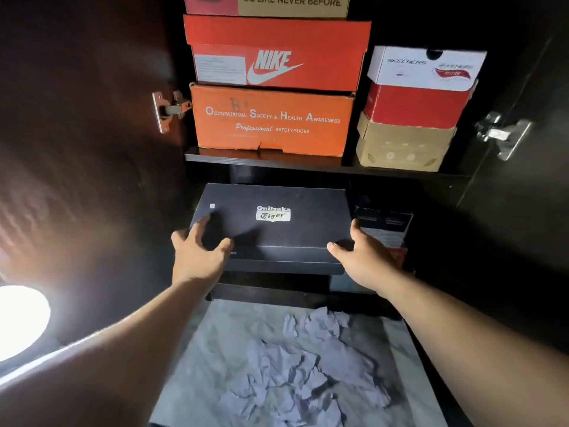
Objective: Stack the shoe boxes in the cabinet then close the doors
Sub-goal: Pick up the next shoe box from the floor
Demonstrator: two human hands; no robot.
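Observation:
A black Onitsuka Tiger shoe box lies on the lower shelf of the dark cabinet, on top of another dark box. My left hand grips its near left corner, fingers spread over the lid. At the near right corner my right hand holds the box's edge. On the upper shelf stand an orange safety-shoes box, a red Nike box on it, and a brown box at the top edge. To their right a Skechers box tops a red box and a tan box.
Both cabinet doors stand open: the left door with its hinge, the right door with its hinge. A smaller dark box sits right of the black one. Below is a marbled surface. A bright lamp glares at left.

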